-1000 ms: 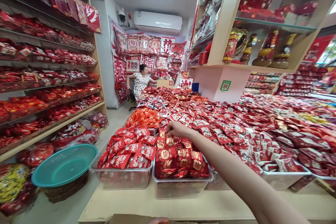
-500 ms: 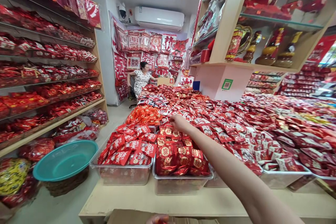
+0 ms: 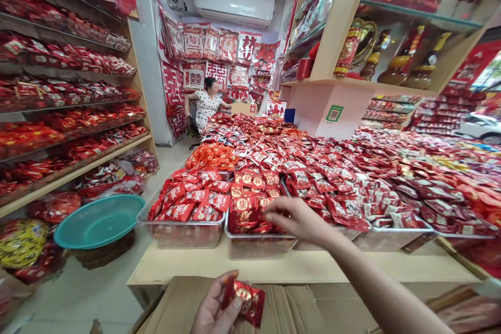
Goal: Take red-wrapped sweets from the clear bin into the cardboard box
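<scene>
The left hand (image 3: 213, 310) pinches a red packet (image 3: 246, 300) over the carton (image 3: 274, 305), while the right hand (image 3: 299, 219), fingers loosely spread and empty, should settle squarely on the bin (image 3: 258, 242) packets (image 3: 250, 209).

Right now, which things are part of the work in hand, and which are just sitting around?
In hand:
- left hand holding red candy packets
- right hand over the clear bin of red-and-gold packets
- cardboard box below

Lying about:
- teal basin
- neighbouring bin of red packets
- wall shelves
- seated person
</scene>
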Available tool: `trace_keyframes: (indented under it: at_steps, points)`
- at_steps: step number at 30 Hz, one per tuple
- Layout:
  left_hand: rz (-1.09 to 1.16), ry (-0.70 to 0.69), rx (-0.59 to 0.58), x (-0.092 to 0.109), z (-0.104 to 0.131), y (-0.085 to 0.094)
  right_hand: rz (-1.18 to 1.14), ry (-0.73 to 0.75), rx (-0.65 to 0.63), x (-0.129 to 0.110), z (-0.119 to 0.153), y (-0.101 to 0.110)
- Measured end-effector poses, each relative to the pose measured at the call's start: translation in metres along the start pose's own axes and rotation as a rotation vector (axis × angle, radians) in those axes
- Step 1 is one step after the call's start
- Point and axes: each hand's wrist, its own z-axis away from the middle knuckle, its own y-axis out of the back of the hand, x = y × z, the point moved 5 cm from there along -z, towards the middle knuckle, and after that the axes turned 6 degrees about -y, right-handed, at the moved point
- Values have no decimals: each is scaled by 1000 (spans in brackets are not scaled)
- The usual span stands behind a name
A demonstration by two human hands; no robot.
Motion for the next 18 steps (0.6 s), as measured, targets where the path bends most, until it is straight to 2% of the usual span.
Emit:
trace_keyframes:
  at_steps: [4,6,8,11,18]
  points:
    - [-32,-30,-19,10,4,-8,-232,-214,4,-1,69,-57]
    - [-88,-50,-33,14,6,-11,-467,-309,-69,6,85,-90]
    - [-130,-56,-52,16,8,-13,-732,-372,-118,11,92,-114]
    - [-109,-36,-77,17,11,-16,-943,-422,-59,19,91,-125]
    - [-57,-31,-79,18,14,-20,-1079,-434,-11,25,92,-132]
